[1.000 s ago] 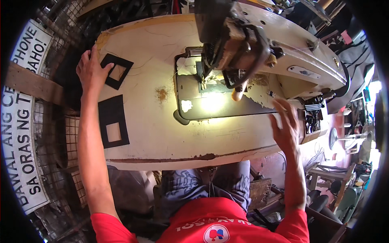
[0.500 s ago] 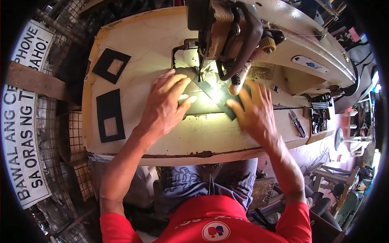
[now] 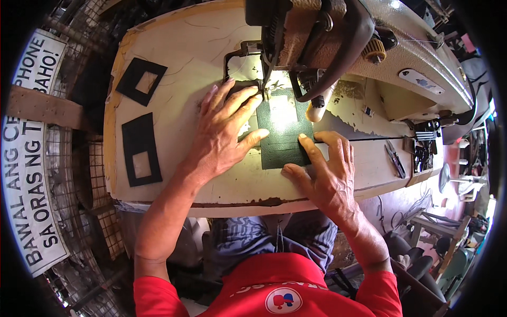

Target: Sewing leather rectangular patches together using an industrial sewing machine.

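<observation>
A dark, leather-like rectangular piece with a window-like opening lies flat under the needle area of the sewing machine, brightly lit by the lamp. My left hand rests on the table left of it, fingers stretched toward the presser foot and thumb at the piece's left edge. Spread out at the piece's right edge is my right hand; its index fingertip touches or nearly touches that edge, and the thumb is near the lower right corner. Neither hand grips anything.
Two similar black pieces with cut-out windows, one tilted and one upright, lie on the table at the left. Thread snips and a small tool box sit at the right. A wire-mesh wall with a sign stands left.
The dark piece has turned from a slant to nearly straight, its lower end now toward me. My right hand has moved down and toward me; my left hand has shifted slightly right.
</observation>
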Demonstrator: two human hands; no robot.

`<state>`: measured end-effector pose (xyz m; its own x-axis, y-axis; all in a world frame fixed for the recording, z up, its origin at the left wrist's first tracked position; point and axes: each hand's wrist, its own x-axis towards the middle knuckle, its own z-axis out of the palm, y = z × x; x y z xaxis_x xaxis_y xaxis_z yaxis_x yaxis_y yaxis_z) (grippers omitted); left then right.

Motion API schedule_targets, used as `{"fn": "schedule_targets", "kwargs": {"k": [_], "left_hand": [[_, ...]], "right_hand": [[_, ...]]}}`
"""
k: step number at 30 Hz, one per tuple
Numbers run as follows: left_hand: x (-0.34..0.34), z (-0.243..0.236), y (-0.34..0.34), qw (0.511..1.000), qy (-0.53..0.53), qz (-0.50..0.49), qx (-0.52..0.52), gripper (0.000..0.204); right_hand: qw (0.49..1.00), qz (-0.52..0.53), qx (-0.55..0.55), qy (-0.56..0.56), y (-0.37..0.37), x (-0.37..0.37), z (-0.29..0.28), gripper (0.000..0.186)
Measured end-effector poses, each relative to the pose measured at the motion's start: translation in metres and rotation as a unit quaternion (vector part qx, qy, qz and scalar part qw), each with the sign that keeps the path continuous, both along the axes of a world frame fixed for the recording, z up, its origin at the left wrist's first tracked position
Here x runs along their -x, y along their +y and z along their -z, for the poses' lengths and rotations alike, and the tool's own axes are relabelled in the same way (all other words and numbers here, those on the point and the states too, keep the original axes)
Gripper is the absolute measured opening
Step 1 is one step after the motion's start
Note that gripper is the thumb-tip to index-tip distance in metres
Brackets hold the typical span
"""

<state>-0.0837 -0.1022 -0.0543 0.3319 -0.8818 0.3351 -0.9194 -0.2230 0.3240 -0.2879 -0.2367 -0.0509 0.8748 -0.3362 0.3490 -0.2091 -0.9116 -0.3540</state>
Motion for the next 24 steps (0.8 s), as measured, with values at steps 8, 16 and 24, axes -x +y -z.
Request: {"fn": "schedule_targets", "kwargs": {"k": [8, 16, 24], "left_hand": [[0.001, -0.004, 0.001, 1.000, 0.003, 0.001, -0.028, 0.051], [0.003, -0.008, 0.004, 0.999, -0.014, -0.004, -0.032, 0.052], [0.016, -0.011, 0.012, 0.996, -0.050, 0.018, -0.067, 0.057]], "right_hand": [[1.000, -0.009, -0.004, -0.004, 0.000, 0.001, 0.000, 0.056], [0.989, -0.142, 0.035, -0.003, -0.008, -0.001, -0.005, 0.047], [0.977, -0.210, 0.019, 0.032, -0.013, -0.003, -0.008, 0.048]]}}
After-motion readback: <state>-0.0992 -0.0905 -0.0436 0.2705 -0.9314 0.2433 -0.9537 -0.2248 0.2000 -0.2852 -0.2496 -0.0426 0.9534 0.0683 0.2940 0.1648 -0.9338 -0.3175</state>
